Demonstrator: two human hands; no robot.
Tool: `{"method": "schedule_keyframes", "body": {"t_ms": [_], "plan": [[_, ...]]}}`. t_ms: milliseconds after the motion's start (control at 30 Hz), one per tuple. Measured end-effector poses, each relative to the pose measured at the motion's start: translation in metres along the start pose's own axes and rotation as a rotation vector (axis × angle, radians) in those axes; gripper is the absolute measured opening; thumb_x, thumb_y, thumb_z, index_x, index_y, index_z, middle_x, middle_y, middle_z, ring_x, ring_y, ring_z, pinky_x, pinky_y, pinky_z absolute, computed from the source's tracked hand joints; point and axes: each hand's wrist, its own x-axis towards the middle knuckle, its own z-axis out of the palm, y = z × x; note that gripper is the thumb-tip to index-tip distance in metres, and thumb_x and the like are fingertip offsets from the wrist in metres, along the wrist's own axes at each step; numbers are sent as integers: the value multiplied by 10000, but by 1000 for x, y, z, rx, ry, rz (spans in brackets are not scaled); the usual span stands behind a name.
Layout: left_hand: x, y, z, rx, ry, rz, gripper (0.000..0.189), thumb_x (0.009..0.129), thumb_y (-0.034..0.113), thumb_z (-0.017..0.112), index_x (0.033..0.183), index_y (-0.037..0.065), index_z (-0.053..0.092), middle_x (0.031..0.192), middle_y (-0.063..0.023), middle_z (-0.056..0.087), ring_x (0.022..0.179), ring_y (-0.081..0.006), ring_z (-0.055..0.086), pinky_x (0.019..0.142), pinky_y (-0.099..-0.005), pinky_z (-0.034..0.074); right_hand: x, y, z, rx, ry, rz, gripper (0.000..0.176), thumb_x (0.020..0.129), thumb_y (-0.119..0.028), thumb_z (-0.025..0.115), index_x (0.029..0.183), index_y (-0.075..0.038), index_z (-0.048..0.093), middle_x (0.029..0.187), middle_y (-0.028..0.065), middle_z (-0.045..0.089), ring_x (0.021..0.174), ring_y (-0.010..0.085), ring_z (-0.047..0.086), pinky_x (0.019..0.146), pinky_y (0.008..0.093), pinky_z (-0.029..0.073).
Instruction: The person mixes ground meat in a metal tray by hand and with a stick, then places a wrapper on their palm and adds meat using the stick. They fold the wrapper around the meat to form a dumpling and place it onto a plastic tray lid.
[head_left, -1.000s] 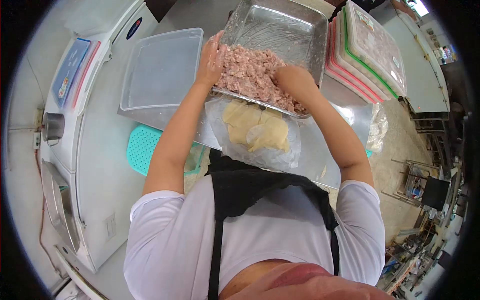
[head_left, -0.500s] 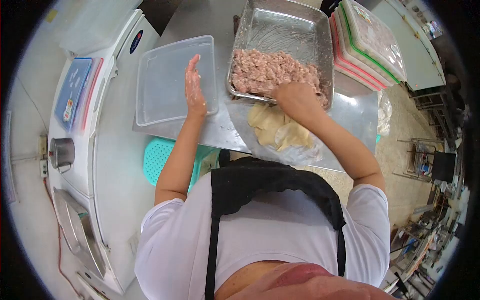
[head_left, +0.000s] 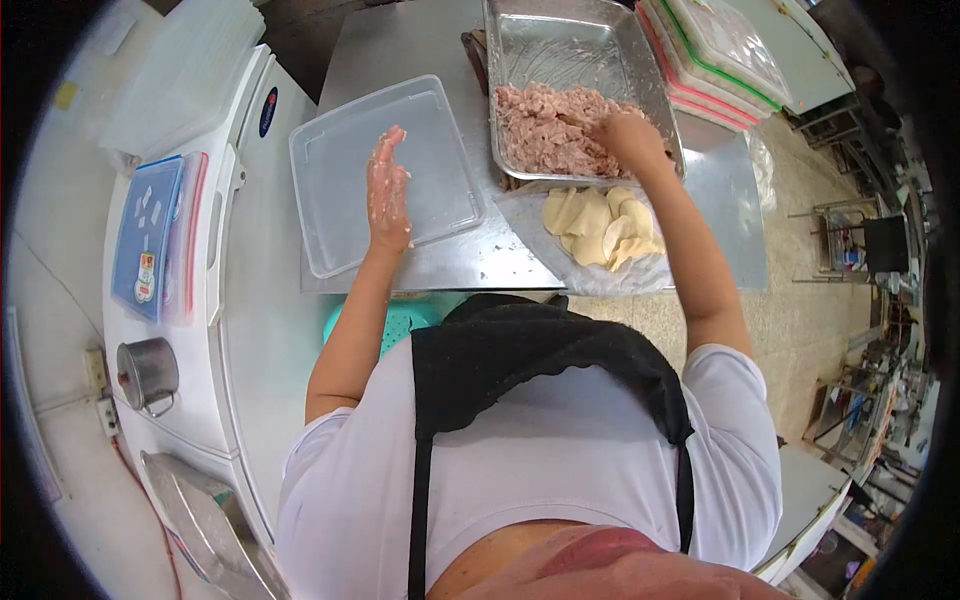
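Note:
My left hand (head_left: 388, 200) is raised over a clear plastic container (head_left: 335, 225), fingers stretched out and smeared with pale bits. My right hand (head_left: 632, 142) is at the right part of the ground meat (head_left: 545, 125) in a metal tray (head_left: 575, 50). Its fingers are curled; a thin brownish edge shows beside them, but what they grip is hard to make out. Just in front of the tray, round pale dough wrappers (head_left: 600, 228) lie overlapping on a plastic sheet (head_left: 640, 278).
Stacked lidded boxes (head_left: 710, 55) with red and green rims stand right of the tray. On the left is a white freezer (head_left: 265, 250) with coloured lids (head_left: 150, 235) and a metal pot (head_left: 150, 370) on it. A turquoise basket (head_left: 400, 325) sits below the metal table (head_left: 400, 45).
The view has shifted. My right hand has moved from the meat's near edge deeper over it, away from the wrappers, which show more fully now. My left hand stays raised, its palm turned more into view.

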Motion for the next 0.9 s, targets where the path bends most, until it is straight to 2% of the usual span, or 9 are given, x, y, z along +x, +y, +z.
{"method": "schedule_keyframes", "body": {"t_ms": [133, 233, 367, 467, 533, 667, 733, 800, 900], "plan": [[-6, -4, -14, 40, -5, 51, 484, 1000, 357, 329, 1340, 35, 451, 1387, -151, 443, 1350, -300, 325, 1114, -422, 245, -9, -6, -49, -173, -101, 66, 204, 805, -249, 584, 798, -79, 695, 867, 153, 690, 827, 318, 681, 675, 451, 544], [-8, -4, -23, 88, 7, 139, 463, 993, 332, 354, 1326, 31, 467, 1387, -158, 446, 1348, -308, 327, 1112, -432, 244, -9, -26, -78, -277, 173, -144, 146, 749, -174, 593, 749, -65, 689, 828, 163, 685, 797, 317, 681, 643, 418, 544], [-6, -9, -22, 123, 2, 171, 444, 941, 293, 489, 1302, 35, 493, 1379, -178, 450, 1335, -347, 335, 1112, -447, 233, 13, -55, -37, -189, 219, -149, 160, 764, -176, 579, 756, -60, 688, 843, 164, 686, 801, 318, 681, 639, 417, 543], [-18, -17, -16, 424, -131, 205, 436, 878, 281, 589, 1261, 80, 541, 1362, -193, 461, 1312, -380, 354, 1100, -492, 234, 17, -24, 12, -90, 69, -17, 278, 835, -314, 579, 793, -66, 695, 821, 148, 681, 809, 322, 666, 684, 414, 536], [-39, -26, -12, 517, -244, 250, 394, 858, 283, 613, 1209, 106, 585, 1357, -189, 467, 1302, -387, 363, 1089, -521, 239, 0, -19, -6, -74, 34, 42, 208, 793, -213, 564, 786, -48, 691, 873, 157, 689, 812, 322, 678, 663, 437, 538], [-61, -35, -8, 708, -417, 319, 227, 828, 257, 651, 1023, 152, 701, 1355, -151, 483, 1289, -381, 383, 1066, -580, 246, -36, -41, -71, -230, 20, 19, 195, 795, -226, 583, 808, -76, 707, 838, 120, 691, 805, 310, 673, 661, 426, 539], [-56, -38, -7, 687, -402, 355, 190, 825, 249, 654, 975, 153, 717, 1351, -138, 492, 1288, -378, 386, 1072, -574, 245, -53, -47, -76, -209, 21, -41, 180, 786, -231, 601, 801, -89, 711, 807, 111, 685, 786, 304, 671, 649, 418, 536], [-51, -41, -5, 663, -391, 388, 158, 822, 240, 657, 928, 153, 734, 1347, -124, 501, 1287, -376, 388, 1077, -568, 244, -64, -38, -64, -259, -142, -144, 196, 790, -266, 619, 802, -97, 718, 804, 111, 684, 799, 306, 671, 644, 416, 532], [-26, -51, -7, 656, -367, 415, 140, 815, 237, 663, 898, 152, 739, 1333, -118, 518, 1285, -376, 392, 1083, -542, 253, -55, -3, -74, -293, -132, -34, 259, 804, -334, 636, 814, -89, 718, 778, 119, 680, 789, 311, 671, 637, 424, 527]]}}
